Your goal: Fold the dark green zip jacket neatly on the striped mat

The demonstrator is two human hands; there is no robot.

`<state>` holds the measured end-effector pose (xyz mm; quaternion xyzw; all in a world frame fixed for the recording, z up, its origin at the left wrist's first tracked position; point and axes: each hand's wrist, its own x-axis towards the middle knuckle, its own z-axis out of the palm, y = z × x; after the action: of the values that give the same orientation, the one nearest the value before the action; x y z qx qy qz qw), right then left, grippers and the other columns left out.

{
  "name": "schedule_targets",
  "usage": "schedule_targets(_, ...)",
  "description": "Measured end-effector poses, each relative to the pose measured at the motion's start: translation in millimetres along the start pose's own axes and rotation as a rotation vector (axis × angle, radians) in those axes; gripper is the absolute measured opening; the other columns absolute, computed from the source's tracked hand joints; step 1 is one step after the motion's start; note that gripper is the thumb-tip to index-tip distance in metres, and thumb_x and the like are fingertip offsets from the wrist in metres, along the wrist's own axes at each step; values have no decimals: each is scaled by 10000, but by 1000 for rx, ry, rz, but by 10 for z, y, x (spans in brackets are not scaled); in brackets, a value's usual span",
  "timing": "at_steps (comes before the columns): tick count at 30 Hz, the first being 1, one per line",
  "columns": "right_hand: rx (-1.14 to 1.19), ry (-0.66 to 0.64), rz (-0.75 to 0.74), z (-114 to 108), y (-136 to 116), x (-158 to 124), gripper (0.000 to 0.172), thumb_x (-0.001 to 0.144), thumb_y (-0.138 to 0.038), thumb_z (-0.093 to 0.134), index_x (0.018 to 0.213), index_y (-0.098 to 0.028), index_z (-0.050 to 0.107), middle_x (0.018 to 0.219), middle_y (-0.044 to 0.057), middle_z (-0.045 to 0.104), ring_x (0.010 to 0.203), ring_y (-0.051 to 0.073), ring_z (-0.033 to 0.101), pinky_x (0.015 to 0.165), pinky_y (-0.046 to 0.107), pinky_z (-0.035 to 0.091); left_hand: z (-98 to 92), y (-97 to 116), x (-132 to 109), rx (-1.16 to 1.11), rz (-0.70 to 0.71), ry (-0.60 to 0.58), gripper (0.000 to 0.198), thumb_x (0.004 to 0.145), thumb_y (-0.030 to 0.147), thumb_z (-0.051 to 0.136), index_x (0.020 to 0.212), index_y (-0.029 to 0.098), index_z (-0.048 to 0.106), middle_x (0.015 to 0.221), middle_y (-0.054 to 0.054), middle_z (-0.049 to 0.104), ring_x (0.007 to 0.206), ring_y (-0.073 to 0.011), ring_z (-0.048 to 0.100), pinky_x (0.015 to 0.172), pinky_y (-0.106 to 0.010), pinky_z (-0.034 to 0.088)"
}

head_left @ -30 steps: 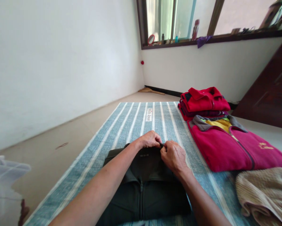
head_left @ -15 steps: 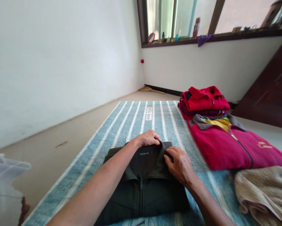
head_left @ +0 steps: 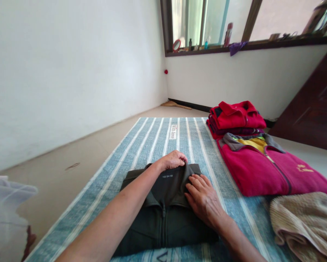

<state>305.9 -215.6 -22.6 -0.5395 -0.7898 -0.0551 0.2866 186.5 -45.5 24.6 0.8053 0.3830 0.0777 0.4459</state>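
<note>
A folded dark zip jacket [head_left: 149, 229] lies in front of me on the blue-and-white striped cloth [head_left: 119, 189], its collar pointing away. My left hand [head_left: 174, 160] reaches across the neck opening and pinches the far collar edge, a little right of the middle. Flat on the jacket's right collar and shoulder rests my right hand [head_left: 203, 194], fingers stretched out. Size print shows inside the neck. My left forearm hides part of the jacket's left side.
To the right lies a folded magenta zip jacket [head_left: 272, 171]. Behind it stands a stack of folded red clothes [head_left: 237, 116]. A beige towel [head_left: 305, 218] is crumpled at the near right. White sheer fabric [head_left: 7, 211] hangs at the left, beside the bare wall [head_left: 70, 72].
My right hand has shifted slightly left onto the collar and flattened, its fingers now stretched out. My left hand stays on the far collar edge.
</note>
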Motion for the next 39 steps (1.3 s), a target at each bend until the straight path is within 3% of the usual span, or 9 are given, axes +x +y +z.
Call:
schedule_targets(7, 41, 1, -53, 17, 11, -19, 180, 889, -206, 485, 1018, -191, 610, 1182, 84, 606, 1132, 248, 513, 1024, 463, 346, 76, -87, 4, 74, 51, 104, 319, 633, 127, 485, 868, 111, 701, 765, -18, 682, 737, -159, 602, 681, -227, 441)
schedule_targets(12, 61, -13, -68, 27, 18, -23, 199, 890, -193, 470, 1031, -179, 610, 1174, 101, 608, 1135, 249, 522, 1011, 459, 361, 141, -74, -26, 272, 119, 140, 326, 684, 90, 434, 867, 115, 703, 846, -39, 702, 819, -161, 626, 744, -223, 452)
schedule_targets(20, 34, -5, -92, 74, 62, -71, 223, 909, -227, 458, 1066, -169, 605, 1182, 118, 605, 1151, 264, 517, 975, 469, 397, 199, 15, -58, 413, 80, 216, 320, 745, 80, 425, 916, 124, 692, 907, -63, 705, 886, -182, 630, 806, -251, 458)
schedule_targets(25, 35, 17, -81, 72, 74, -79, 227, 909, -261, 482, 1066, -159, 609, 1185, 125, 606, 1129, 268, 533, 964, 469, 414, 194, 193, -356, 545, 96, 299, 265, 778, 112, 452, 930, 133, 668, 962, -106, 687, 961, -241, 610, 878, -332, 440)
schedule_targets(29, 53, 34, -74, 74, 76, -82, 226, 905, -265, 490, 1066, -163, 612, 1186, 121, 605, 1123, 267, 534, 947, 455, 433, 309, 348, -764, 696, 134, 257, 214, 794, 147, 439, 784, 171, 651, 840, -77, 685, 855, -225, 637, 785, -313, 472)
schedule_targets(35, 72, 44, -76, 103, 96, -101, 219, 893, -246, 504, 1052, -148, 617, 1176, 126, 610, 1107, 268, 541, 935, 440, 445, 496, 461, -1146, 678, -60, 137, 181, 772, 320, 513, 814, 183, 624, 785, -66, 679, 811, -253, 653, 713, -335, 489)
schedule_targets(39, 81, 50, -59, 125, 106, -108, 220, 890, -249, 506, 1046, -146, 621, 1177, 128, 611, 1102, 265, 545, 936, 434, 451, 573, 453, -1222, 664, -75, 167, 227, 756, 354, 525, 865, 172, 606, 839, -87, 683, 862, -281, 649, 738, -361, 490)
